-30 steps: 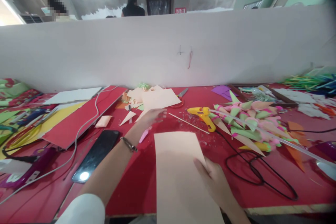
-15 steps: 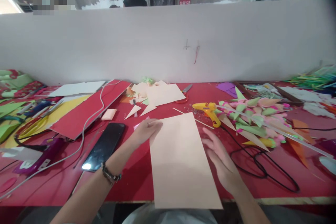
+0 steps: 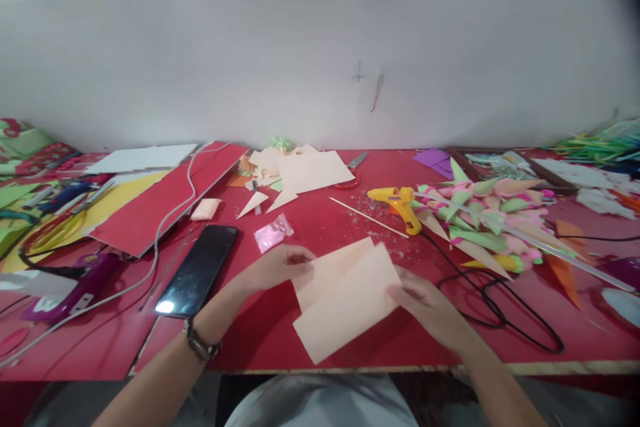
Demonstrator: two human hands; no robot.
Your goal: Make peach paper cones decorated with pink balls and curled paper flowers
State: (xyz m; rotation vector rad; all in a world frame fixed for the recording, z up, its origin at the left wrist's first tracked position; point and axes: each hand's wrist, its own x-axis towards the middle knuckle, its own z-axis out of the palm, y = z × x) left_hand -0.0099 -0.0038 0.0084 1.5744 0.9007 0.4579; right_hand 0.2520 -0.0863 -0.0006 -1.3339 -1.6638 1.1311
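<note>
A peach-coloured sheet of paper is bent over on itself in front of me, its lower part lying askew across the upper part. My left hand pinches its upper left edge. At the right side, my right hand grips the folded-over part between thumb and fingers. Just beyond my left hand lies a small clear packet with something pink inside. A black phone rests left of my left forearm. Past the paper are a thin wooden stick and a yellow glue gun.
Paper cones with pink and green parts are heaped at the right, beside a looped black cable. Scissors and peach paper pieces lie toward the white partition. A purple power strip and white cable are at left.
The sheet was flat and upright, held by my left hand alone with the right hand beside it. Now its lower part is folded up, and my right hand has hold of it.
</note>
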